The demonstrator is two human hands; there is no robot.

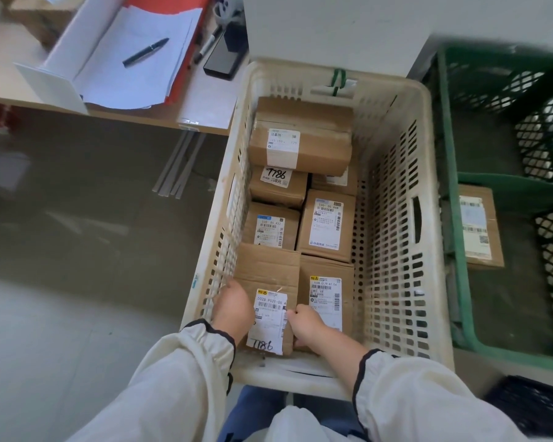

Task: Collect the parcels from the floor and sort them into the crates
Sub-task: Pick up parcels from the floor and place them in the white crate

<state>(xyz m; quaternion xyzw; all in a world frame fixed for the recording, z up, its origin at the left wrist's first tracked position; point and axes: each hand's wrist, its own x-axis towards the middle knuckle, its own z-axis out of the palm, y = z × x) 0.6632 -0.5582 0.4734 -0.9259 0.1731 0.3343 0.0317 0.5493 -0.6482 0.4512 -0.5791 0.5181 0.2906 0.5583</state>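
Well, no parcels show on the floor (77,234) at the left. The left hand (232,309) holds one side of a brown box (268,272) and the right hand (307,323) grips the other, low in the white crate (428,218). Other boxes (326,224) already sit there. One parcel (479,224) lies in the green crate (447,186). Mostly done, I think.

Light: even, soft, moderately bright, no hard shadows. Floor (77,218): dim band below the desk (0,68), crossed by pale reflected streaks. Focus: centre sharp, label print on the nearest parcel (268,269) legible. Corners: smeared, notably the desk at upper left and the green crate (447,186) at right. Distortion: wide-angle bowing along the white crate (434,186) rim.
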